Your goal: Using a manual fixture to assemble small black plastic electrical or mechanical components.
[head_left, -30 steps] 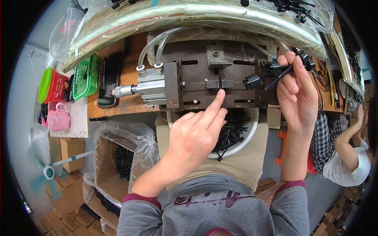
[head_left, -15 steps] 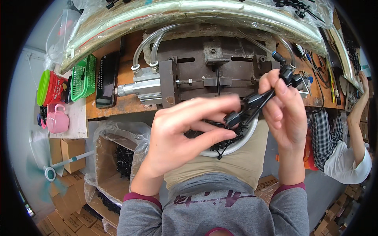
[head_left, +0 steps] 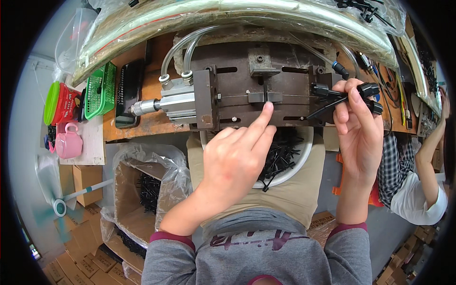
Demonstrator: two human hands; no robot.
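Observation:
My left hand (head_left: 236, 161) reaches up to the fixture, its index finger stretched out and its other fingers partly curled. The fingertip is at the small metal clamp block (head_left: 255, 98), touching or just over the thin black piece (head_left: 266, 89) standing in its slot. To the right, my right hand (head_left: 359, 130) pinches several black plastic stems with thick ridged heads (head_left: 368, 90), pointing different ways. A white bowl (head_left: 309, 151) on my lap holds many similar black pieces (head_left: 283, 154), partly hidden behind my left hand.
A silver air cylinder (head_left: 177, 107) with clear hoses is bolted to the dark metal fixture plate (head_left: 232, 80). A long plastic-wrapped bundle (head_left: 228, 10) lies behind. At left are a green basket (head_left: 100, 92), a pink cup (head_left: 69, 144) and a lined carton (head_left: 124, 194). A co-worker's arm (head_left: 431, 135) is at right.
My left hand has moved from beside the black stems in my right hand up to the clamp block, index finger extended. My right hand has shifted slightly right, still holding the stems.

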